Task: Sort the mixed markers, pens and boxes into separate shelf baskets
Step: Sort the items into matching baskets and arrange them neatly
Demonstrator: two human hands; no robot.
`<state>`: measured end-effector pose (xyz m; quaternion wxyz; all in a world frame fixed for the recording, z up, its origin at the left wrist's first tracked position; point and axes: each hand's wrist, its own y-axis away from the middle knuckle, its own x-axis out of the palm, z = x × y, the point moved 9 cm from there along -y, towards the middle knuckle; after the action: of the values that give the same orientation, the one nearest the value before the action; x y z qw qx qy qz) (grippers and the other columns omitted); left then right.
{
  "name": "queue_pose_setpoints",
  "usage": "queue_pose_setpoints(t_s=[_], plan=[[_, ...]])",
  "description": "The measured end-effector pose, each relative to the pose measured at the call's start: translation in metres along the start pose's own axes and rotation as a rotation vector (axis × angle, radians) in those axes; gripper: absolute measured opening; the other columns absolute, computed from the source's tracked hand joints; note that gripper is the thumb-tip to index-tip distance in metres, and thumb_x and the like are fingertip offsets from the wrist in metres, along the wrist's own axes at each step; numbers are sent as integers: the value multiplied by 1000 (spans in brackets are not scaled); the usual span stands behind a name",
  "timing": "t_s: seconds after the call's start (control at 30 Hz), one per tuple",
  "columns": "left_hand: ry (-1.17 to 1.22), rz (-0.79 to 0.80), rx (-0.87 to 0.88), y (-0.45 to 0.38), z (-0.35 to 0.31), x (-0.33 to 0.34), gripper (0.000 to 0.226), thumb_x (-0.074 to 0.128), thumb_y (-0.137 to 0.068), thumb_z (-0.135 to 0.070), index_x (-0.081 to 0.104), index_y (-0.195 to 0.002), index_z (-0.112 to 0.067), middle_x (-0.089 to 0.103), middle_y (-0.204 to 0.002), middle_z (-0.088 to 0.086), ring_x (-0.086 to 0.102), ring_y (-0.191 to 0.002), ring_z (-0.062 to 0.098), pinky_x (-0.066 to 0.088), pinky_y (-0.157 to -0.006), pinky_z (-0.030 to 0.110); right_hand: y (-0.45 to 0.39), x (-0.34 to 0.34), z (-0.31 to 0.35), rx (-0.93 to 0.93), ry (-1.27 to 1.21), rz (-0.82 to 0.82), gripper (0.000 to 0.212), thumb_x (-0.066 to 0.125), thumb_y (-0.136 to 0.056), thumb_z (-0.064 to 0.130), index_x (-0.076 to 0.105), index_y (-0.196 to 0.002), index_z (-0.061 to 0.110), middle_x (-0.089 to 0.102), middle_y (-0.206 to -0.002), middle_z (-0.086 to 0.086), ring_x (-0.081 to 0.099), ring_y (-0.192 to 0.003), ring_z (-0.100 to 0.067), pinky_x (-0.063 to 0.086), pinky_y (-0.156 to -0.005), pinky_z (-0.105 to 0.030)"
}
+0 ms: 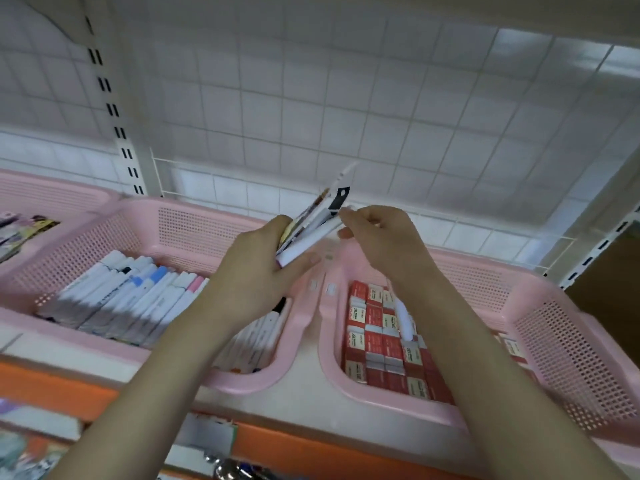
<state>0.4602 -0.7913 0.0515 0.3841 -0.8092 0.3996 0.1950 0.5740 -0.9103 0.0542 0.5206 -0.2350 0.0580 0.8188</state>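
The baskets (194,233) are pink plastic with a soft sheen, their walls pierced in fine mesh and their rims smooth. The markers (131,292) in the middle basket have smooth white plastic barrels with coloured caps. The boxes (377,337) in the right basket look like printed red and white card, slightly glossy. The wall (311,98) behind is glazed white tile. The shelf upright (114,112) is white painted metal with slots, and the shelf (273,396) has a smooth pale top.

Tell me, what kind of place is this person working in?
Most likely a stationery shop aisle. Pink baskets sit on a slotted retail shelf upright, one filled with markers, another with small red boxes. The left hand holds a bundle of pens being sorted.
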Motion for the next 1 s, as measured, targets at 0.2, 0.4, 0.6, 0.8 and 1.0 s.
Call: queue_pose_setpoints(t_s=[0.2, 0.4, 0.6, 0.8, 1.0], plan=[[-138, 107, -260, 6, 41, 5, 23, 69, -80, -24, 50, -78, -11, 54, -71, 2, 48, -63, 21, 34, -49, 14, -6, -15, -2, 2, -215, -174, 18, 56, -87, 22, 60, -69, 23, 66, -76, 2, 42, -50, -1, 35, -58, -25], [111, 54, -383, 13, 64, -14, 14, 56, -92, -25, 60, -84, -16, 69, -76, -2, 61, -51, 10, 46, -46, 17, -1, 12, 22, -207, -174, -92, 7, 45, -93, 21, 48, -87, 19, 46, -55, 18, 38, -43, 2, 34, -45, -12], [543, 73, -596, 13, 102, -33, 26, 49, -96, -30, 67, -87, -14, 63, -73, -1, 54, -48, 13, 47, -50, 21, -5, 73, 36, -198, 128, 75, 27, 59, -85, 23, 54, -66, 5, 44, -51, 6, 38, -44, -6, 31, -44, -15], [675, 398, -535, 5, 122, -55, 26, 48, -96, -32, 59, -88, -10, 58, -57, -1, 41, -35, 9, 37, -40, 16, -14, 138, 70, -184, 166, 134, 42, 51, -91, 28, 44, -53, 11, 30, -35, 11, 29, -34, -6, 24, -37, -13], [515, 417, -439, -10, 162, -96, 42, 42, -96, -42, 64, -78, -11, 58, -43, -6, 47, -35, 5, 40, -38, 11, -21, 186, 86, -104, 54, 132, 35, 54, -93, 32, 56, -75, 1, 32, -45, 13, 30, -38, -2, 24, -42, -14]])
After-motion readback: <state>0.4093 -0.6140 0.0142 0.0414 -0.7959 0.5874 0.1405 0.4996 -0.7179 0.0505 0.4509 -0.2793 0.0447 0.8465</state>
